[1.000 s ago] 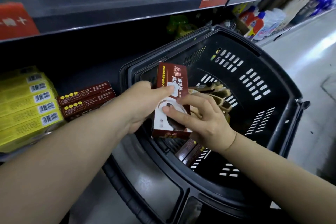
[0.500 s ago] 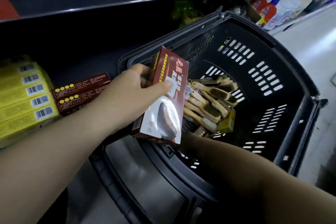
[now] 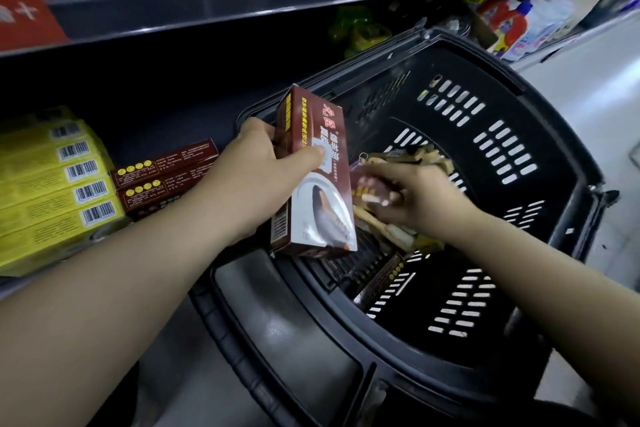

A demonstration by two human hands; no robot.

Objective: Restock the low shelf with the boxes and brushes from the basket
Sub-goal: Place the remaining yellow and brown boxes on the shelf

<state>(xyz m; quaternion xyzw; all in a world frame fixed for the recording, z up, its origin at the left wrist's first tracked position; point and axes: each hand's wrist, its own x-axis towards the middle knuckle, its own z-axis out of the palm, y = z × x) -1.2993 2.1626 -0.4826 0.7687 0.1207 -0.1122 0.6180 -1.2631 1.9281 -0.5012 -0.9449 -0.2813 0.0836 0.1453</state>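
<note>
Left hand keeps the box up while the right comes back out of the basket with a second item.

Half a second ago my right hand was buried low in the black basket, out of sight behind the box; now it is up over the pile of brushes, fingers curled round something dark red, likely another box, too blurred to name. My left hand still grips the maroon box, held above the basket's near-left rim and not yet shelved. So I judge one more pick is being gathered before the move left to the low shelf, where matching red boxes lie beside yellow boxes. The shelf's far depth is dark; brushes under my right hand are hidden.
</note>
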